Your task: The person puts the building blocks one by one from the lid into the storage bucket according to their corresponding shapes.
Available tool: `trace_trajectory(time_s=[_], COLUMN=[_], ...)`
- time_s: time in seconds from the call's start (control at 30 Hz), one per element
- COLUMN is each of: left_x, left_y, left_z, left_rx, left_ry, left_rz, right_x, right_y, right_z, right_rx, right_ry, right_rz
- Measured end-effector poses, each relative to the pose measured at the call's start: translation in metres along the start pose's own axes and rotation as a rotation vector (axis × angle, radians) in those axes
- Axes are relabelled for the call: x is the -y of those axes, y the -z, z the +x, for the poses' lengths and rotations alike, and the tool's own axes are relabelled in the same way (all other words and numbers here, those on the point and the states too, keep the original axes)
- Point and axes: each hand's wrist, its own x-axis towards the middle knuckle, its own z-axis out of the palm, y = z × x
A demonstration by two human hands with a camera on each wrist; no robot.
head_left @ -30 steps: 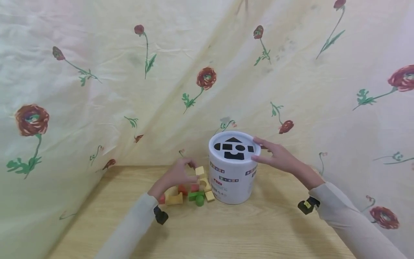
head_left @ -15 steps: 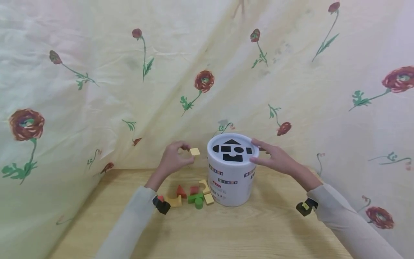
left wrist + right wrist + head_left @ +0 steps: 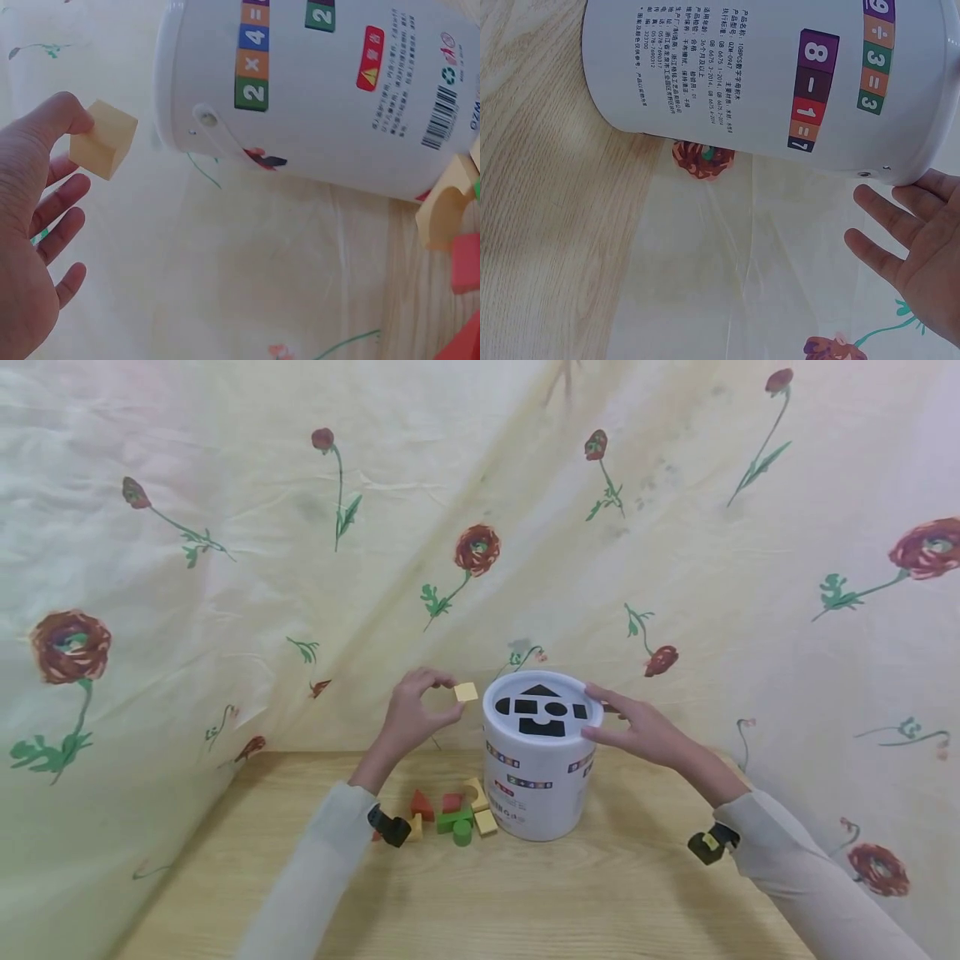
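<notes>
My left hand (image 3: 411, 714) pinches a pale yellow wooden block (image 3: 103, 139) between thumb and fingertips, just left of the rim of a white bucket (image 3: 536, 793). In the left wrist view the block looks cube-like, and the other fingers hang loosely below it. The bucket's lid (image 3: 510, 727) has several black shaped openings, among them a triangle, a circle and a notched rectangle. At the bucket's right rim my right hand (image 3: 637, 722) rests with thumb and fingers spread. The right wrist view shows its fingers (image 3: 889, 217) extended by the bucket's edge.
Several blocks lie on the wooden table (image 3: 510, 902) left of the bucket: a red triangle (image 3: 422, 805), a green cylinder (image 3: 462, 833), a yellow square block (image 3: 486, 822) and a yellow arched piece (image 3: 446, 206). A flowered cloth (image 3: 375, 610) hangs behind.
The left hand has lifted the yellow block off the pile and carried it up, then slightly right toward the bucket's rim. The right hand stays at the rim.
</notes>
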Motion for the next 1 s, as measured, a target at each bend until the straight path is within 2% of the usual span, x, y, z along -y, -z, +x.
trace_trajectory(time_s=[0.2, 0.47, 0.73, 1.0], left_x=[-0.008, -0.021, -0.033, -0.036], left_y=[-0.006, -0.021, -0.034, -0.044], left_z=[0.008, 0.021, 0.029, 0.034], left_rx=[-0.012, 0.026, 0.116, 0.185], left_ry=[-0.001, 0.032, 0.027, 0.002], left_rz=[-0.020, -0.053, -0.034, 0.018], right_x=[0.000, 0.000, -0.001, 0.001], right_y=[0.000, 0.000, -0.002, -0.001], right_z=[-0.001, -0.002, -0.002, -0.001], right_rx=[0.001, 0.008, 0.002, 0.001], right_ry=[-0.018, -0.031, -0.021, -0.022], right_rz=[0.006, 0.016, 0.026, 0.020])
